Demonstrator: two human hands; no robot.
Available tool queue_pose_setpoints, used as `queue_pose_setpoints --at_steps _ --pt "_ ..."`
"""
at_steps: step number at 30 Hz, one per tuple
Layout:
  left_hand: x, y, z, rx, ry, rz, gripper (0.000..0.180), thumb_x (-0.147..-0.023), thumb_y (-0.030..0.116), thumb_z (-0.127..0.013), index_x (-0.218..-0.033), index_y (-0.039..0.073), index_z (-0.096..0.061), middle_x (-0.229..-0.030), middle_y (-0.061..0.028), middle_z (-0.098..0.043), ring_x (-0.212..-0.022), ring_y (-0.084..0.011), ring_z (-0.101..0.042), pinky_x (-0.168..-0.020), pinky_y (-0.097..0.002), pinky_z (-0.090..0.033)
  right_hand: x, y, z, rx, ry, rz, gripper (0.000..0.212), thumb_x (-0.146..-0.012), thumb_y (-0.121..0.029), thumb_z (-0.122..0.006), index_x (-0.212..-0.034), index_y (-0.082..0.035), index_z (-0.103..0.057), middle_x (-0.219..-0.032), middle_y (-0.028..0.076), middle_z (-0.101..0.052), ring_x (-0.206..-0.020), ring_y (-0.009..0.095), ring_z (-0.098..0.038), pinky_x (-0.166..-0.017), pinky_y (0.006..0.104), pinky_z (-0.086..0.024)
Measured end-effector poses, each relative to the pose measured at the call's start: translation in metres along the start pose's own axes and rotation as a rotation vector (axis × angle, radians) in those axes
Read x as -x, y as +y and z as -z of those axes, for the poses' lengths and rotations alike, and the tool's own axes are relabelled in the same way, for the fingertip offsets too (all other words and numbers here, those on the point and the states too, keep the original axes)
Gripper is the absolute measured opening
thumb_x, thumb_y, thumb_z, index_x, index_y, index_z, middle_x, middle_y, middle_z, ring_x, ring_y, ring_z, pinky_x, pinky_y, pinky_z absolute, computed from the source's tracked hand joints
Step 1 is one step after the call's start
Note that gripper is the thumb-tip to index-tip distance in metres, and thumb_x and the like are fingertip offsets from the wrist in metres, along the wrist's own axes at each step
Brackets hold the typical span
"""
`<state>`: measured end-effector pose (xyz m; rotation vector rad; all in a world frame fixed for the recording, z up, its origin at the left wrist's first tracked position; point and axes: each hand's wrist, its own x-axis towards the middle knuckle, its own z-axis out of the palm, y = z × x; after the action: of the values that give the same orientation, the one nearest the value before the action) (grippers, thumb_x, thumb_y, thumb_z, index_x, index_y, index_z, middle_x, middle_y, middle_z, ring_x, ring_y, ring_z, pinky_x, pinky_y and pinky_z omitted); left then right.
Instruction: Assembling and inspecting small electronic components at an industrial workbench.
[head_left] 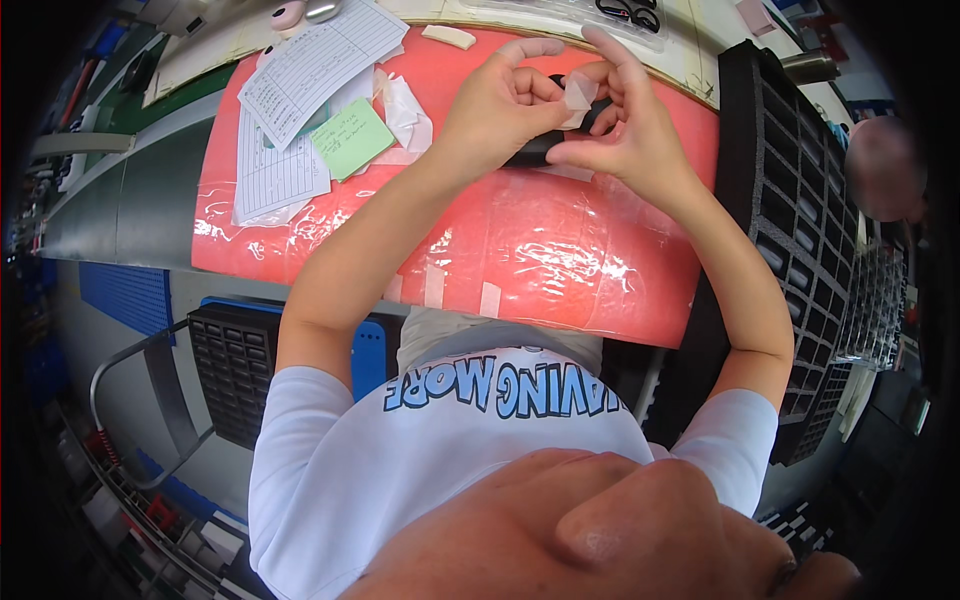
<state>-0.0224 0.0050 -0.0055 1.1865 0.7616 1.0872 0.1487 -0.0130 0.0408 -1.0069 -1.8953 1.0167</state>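
A small piece of translucent film [580, 92] is stretched between my two hands above the far part of the red mat. My left hand [500, 105] pinches its left side, with the thumb reaching toward it and one finger extended. My right hand [640, 135] has its curled middle fingers at the film's right edge, its index finger raised and its thumb pointing left. Under and behind the hands is a black object [535, 150], mostly covered; its kind cannot be made out.
The glossy red mat [450, 235] covers the table. Left lie handwritten sheets [320, 70], a green sticky note [352, 138] and crumpled white tissue [405, 112]. Beyond is a whitish strip [448, 37]. A black compartmented foam tray [790, 170] stands on the right; a clear tray [640, 15] holds black parts.
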Motion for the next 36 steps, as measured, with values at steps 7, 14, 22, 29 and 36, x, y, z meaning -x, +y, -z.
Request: queue_pose_setpoints --at_steps 7,14,22,29,36 --pt "0.001 0.008 -0.001 0.018 -0.016 0.012 0.058 -0.08 0.0 -0.066 -0.131 -0.002 -0.04 -0.085 -0.0065 -0.062 -0.077 -0.01 -0.062 -0.069 -0.0224 -0.05 -0.005 0.022 0.014 -0.136 0.014 -0.121 0.07 -0.083 -0.001 -0.066 -0.143 -0.006 -0.029 -0.101 0.006 -0.059 -0.084 0.01 -0.057 -0.07 0.0212 -0.046" --pt "0.001 0.002 0.0 -0.002 -0.024 0.025 0.059 -0.08 0.0 -0.066 -0.132 -0.003 -0.039 -0.085 -0.0069 -0.063 -0.076 -0.0103 -0.062 -0.069 -0.0217 -0.049 -0.005 0.021 0.014 -0.253 0.064 -0.155 0.066 -0.087 -0.003 -0.062 -0.143 -0.006 -0.029 -0.098 0.005 -0.06 -0.084 0.01 -0.057 -0.068 0.021 -0.045" --pt "0.0 0.002 0.006 0.035 -0.044 0.068 0.061 -0.079 0.001 -0.067 -0.132 -0.004 -0.038 -0.083 -0.0069 -0.063 -0.077 -0.0105 -0.062 -0.07 -0.0222 -0.049 -0.001 0.003 0.005 0.0 -0.036 -0.135 0.072 -0.083 0.003 -0.064 -0.145 -0.006 -0.028 -0.099 0.006 -0.058 -0.088 0.01 -0.057 -0.07 0.0208 -0.045" --pt "0.002 0.004 0.0 0.007 -0.069 0.086 0.06 -0.08 0.0 -0.067 -0.132 -0.005 -0.038 -0.083 -0.0065 -0.063 -0.079 -0.011 -0.063 -0.072 -0.022 -0.05 0.0 0.026 0.015 -0.18 -0.031 -0.116 0.061 -0.089 0.0 -0.059 -0.143 -0.006 -0.031 -0.092 0.004 -0.058 -0.087 0.009 -0.057 -0.074 0.0218 -0.046" --pt "-0.002 0.002 0.002 0.056 -0.059 0.065 0.059 -0.08 -0.001 -0.066 -0.132 -0.004 -0.038 -0.086 -0.0071 -0.063 -0.08 -0.0117 -0.063 -0.072 -0.0227 -0.051 -0.006 0.02 0.018 -0.298 0.011 -0.256 0.055 -0.09 -0.003 -0.058 -0.14 -0.005 -0.035 -0.088 0.005 -0.06 -0.08 0.01 -0.059 -0.073 0.0226 -0.049"
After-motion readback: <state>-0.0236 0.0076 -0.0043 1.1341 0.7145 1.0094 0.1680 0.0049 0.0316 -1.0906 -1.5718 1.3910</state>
